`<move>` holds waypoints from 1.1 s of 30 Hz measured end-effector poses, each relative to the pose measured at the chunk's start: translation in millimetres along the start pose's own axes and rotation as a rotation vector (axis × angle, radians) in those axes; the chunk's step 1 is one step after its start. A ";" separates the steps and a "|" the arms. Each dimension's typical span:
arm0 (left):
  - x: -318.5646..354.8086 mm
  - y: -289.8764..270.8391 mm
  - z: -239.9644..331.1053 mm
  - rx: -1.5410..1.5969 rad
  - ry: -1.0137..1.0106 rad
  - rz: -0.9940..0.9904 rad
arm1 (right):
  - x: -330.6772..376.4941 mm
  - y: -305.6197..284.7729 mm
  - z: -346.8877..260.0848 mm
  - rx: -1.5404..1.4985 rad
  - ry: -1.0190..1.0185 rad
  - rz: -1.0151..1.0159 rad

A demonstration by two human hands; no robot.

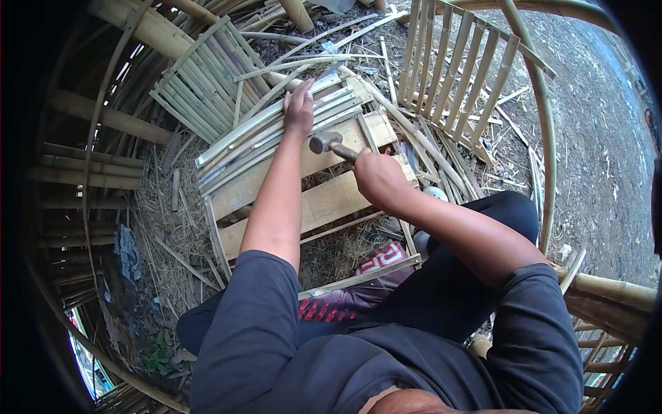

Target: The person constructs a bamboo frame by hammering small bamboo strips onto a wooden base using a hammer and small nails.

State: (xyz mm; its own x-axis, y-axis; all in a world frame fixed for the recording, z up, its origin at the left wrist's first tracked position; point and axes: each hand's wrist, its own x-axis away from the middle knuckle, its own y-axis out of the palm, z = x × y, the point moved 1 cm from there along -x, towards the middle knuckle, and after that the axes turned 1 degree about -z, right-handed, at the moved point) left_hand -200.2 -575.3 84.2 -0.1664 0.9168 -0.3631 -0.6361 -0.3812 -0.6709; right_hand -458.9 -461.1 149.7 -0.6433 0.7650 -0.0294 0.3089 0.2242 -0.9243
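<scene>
Toward nine o'clock, a bluish crumpled cloth (127,252) lies among dry scraps beside bamboo poles (110,117). Between ten and eleven, a slatted bamboo panel (200,86) leans at a slant. Just inside it are the bamboo slats (238,136), laid side by side across the upper part of a low frame, slanting from ten o'clock up toward twelve, next to its wide planks (338,202). The person's left hand (299,109) rests over them near eleven; whether its fingers pinch a slat cannot be told. The slats look light, stiff and a little springy, probably slick on the skin side and prone to splinter at the ends; a flat palm near mid-length, or a grip away from cut edges, should suit them. Near twelve, the head of a hammer (334,146) hangs above the planks, its handle wrapped by the right hand (380,181) at two o'clock. It seems head-heavy; a hold farther down the handle would give more swing. Between one and two stands another slatted panel (479,81).
</scene>
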 end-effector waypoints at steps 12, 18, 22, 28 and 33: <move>99.2 -120.5 103.4 -0.318 0.053 -0.604 | 3.6 27.2 -0.1 0.179 -0.289 0.024; 239.3 -224.2 111.1 -0.536 -0.381 -0.580 | -33.7 4.9 44.3 0.023 0.199 -0.164; 305.7 -234.2 54.1 -0.897 -1.100 -0.361 | -52.4 -1.9 50.6 -0.034 0.280 -0.322; 331.4 -252.6 12.4 -0.477 -1.086 -0.278 | -66.9 -6.5 45.6 0.061 0.282 -0.393; 321.5 -255.7 33.9 -0.384 -1.110 -0.199 | -75.1 -8.8 58.1 0.022 0.304 -0.368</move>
State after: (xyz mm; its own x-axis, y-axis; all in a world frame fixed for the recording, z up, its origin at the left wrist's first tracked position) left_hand -116.6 -179.0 160.9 -0.7719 0.4937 0.4005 -0.4888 -0.0582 -0.8704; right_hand -454.0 -555.6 138.0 -0.4722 0.7798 0.4111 0.0817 0.5031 -0.8604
